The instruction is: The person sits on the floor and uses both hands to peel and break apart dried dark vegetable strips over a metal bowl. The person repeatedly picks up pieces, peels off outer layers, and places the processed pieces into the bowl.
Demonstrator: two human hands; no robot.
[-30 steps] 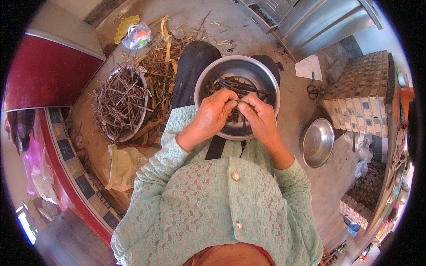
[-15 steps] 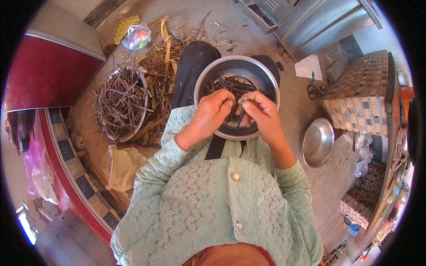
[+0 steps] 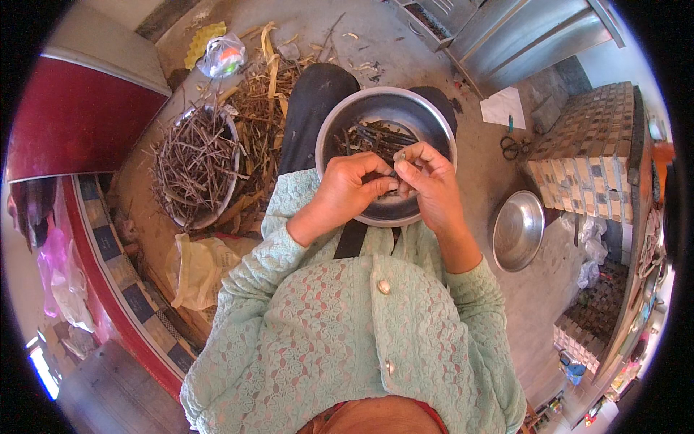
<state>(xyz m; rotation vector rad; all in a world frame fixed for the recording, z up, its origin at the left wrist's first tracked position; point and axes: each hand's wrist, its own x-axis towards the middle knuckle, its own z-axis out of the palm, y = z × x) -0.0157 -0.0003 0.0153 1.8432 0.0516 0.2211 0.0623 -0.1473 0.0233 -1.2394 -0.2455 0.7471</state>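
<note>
Stem piece (image 3: 397, 186) pinched between both hands' fingers (image 3: 387, 184)

Left hand (image 3: 347, 189) and right hand (image 3: 431, 182) together, fingertips pinched, forearms bent inward.

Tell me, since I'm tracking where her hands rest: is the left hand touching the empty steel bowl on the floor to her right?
Apart. The head view shows the left hand over the steel bowl on her lap, with bare floor between it and the empty bowl.

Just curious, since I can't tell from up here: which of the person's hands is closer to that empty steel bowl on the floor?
Right. The right hand is on the empty steel bowl's side; the left hand lies beyond it, farther away.
</note>
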